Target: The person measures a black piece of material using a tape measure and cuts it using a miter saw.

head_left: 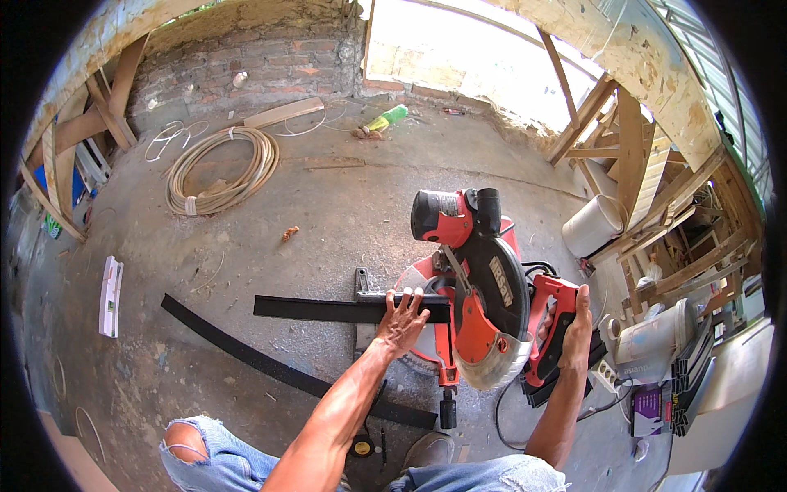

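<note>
The left hand point(403, 322) lies open, fingers spread, on a flat black strip point(320, 309) set across the base of a red-and-black miter saw point(500, 283); the right hand point(577, 338) is closed around the saw's handle point(554, 348). A second black strip point(246, 354) lies on the concrete floor point(197, 385), near a tape measure point(362, 446). Farther out lie a coiled hose point(182, 174) and a green plastic bottle point(388, 118).

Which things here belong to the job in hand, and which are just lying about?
In the job:
Red-and-black mitre saw, gripped by the right hand
Flat black strip beneath the left hand

Apparently just lying about:
Coil of beige tubing
Green plastic bottle
White cylindrical bucket
</note>
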{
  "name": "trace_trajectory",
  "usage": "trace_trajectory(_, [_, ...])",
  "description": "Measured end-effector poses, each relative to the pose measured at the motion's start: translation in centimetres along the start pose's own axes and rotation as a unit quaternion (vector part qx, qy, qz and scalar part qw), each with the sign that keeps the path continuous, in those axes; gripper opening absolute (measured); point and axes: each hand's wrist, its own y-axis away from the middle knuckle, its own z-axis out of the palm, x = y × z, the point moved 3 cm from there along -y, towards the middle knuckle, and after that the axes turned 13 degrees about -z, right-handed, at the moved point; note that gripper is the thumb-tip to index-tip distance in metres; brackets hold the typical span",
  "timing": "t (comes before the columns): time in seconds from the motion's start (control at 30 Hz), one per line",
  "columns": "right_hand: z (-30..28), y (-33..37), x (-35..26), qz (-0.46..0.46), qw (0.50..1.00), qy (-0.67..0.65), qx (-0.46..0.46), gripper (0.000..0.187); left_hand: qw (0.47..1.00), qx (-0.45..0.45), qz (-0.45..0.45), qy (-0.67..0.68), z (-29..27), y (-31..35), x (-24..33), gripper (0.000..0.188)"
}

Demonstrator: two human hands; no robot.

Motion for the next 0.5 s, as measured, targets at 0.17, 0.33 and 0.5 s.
trace_trajectory(0.17, [0.33,0.22,-0.39,-0.004,1.000,0.005,0.014,0.079,1.000,-0.008,0.001,-0.020,-0.02,-0.07,-0.10,0.026])
trace_trajectory(0.33, [0.20,0.20,-0.13,0.002,1.000,0.004,0.006,0.078,1.000,-0.009,-0.004,-0.008,0.01,0.00,0.04,0.026])
trace_trajectory(0.5, [0.10,0.17,0.32,-0.004,0.999,-0.023,0.022,0.068,0.999,-0.027,-0.022,0.029,-0.10,-0.19,0.43,0.020])
